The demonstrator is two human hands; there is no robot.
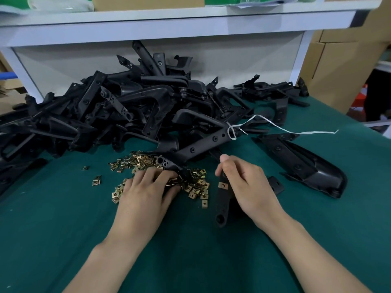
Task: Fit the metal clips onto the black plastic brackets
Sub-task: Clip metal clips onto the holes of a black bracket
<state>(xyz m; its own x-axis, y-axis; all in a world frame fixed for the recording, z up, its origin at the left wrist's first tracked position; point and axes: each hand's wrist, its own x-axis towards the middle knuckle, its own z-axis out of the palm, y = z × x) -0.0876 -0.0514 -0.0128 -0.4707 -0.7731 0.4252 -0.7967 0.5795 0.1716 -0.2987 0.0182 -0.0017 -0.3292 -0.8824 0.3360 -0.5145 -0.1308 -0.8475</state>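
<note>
Our R hand (245,182) gripped bracket (221,205) just right of clip pile (196,187); L hand (146,189) lay on pile, grasp unclear. We needed just one, pushed on square.

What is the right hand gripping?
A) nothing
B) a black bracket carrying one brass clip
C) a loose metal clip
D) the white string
B: the right hand curls round a black bracket that has one brass clip fitted on it.
</note>
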